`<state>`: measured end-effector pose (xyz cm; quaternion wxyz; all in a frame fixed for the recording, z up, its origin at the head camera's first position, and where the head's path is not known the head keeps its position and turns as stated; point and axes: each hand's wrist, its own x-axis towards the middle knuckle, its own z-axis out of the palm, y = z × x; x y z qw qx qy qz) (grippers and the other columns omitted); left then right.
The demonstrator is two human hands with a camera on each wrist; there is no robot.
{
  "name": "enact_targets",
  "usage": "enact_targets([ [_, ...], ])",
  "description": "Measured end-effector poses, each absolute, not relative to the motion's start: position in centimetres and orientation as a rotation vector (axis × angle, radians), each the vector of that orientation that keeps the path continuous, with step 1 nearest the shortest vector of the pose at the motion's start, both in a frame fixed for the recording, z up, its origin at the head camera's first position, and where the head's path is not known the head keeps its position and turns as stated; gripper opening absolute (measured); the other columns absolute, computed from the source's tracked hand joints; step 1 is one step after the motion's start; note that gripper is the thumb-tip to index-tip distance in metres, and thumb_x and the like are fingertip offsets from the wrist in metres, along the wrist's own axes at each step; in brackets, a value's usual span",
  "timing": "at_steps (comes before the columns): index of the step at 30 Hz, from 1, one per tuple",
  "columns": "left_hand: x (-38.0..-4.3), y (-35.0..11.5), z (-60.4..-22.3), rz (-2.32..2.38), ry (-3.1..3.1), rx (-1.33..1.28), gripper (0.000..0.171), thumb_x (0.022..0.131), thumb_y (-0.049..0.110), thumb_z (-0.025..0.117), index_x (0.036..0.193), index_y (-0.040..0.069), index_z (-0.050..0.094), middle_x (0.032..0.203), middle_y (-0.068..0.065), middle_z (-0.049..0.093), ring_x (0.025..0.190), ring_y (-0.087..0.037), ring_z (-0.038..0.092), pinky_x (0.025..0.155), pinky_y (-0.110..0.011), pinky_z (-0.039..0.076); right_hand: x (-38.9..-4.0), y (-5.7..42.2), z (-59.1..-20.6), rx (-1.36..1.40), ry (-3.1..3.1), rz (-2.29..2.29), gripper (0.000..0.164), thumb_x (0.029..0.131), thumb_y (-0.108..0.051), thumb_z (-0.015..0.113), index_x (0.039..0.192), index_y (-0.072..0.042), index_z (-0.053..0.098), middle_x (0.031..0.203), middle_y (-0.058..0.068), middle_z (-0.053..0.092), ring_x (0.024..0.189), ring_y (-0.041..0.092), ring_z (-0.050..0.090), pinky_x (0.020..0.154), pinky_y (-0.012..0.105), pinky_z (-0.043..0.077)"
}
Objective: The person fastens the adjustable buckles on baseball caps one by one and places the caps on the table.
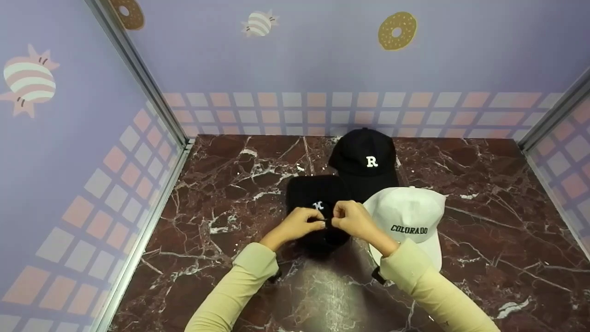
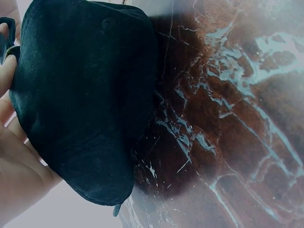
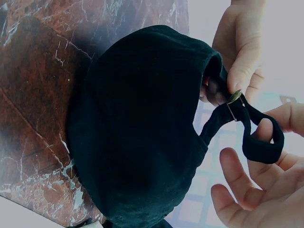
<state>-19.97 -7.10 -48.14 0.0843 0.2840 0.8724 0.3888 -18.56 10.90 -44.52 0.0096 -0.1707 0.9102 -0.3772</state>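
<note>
A black cap [image 1: 313, 189] with a small white emblem lies in front of me, its back opening towards me. Its back strap [image 3: 263, 153] carries a brass-coloured buckle [image 3: 234, 97]. My left hand [image 1: 298, 223] pinches the strap at the buckle, thumb against the metal in the right wrist view. With my right hand [image 1: 354, 219] I hold the looped end of the strap, a finger inside the loop. The left wrist view shows the dark side of the cap [image 2: 90, 99] beside the left palm, hiding most of the strap.
Behind stands another black cap [image 1: 364, 152] with a white letter R. A white cap [image 1: 405, 212] reading COLORADO sits at the right, close to my right forearm. The marbled table [image 1: 230, 193] is bounded by patterned panels [image 1: 295, 55] at the back and sides.
</note>
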Motion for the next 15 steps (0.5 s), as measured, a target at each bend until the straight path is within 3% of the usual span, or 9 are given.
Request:
enact_targets([
  [15, -19.94, -7.33, -48.06, 1.169, 2.558, 0.971, 0.02, 0.076, 0.016, 0.067, 0.09, 0.003, 0.065, 0.086, -0.007, 0.067, 0.08, -0.013, 0.059, 0.074, -0.022, 0.046, -18.41, 10.73, -44.51, -0.486, 2.872, -1.129, 0.01, 0.058, -0.007, 0.061, 0.055, -0.01, 0.052, 0.051, -0.004, 0.048, 0.051, 0.011, 0.043, 0.051, 0.024, 0.036],
])
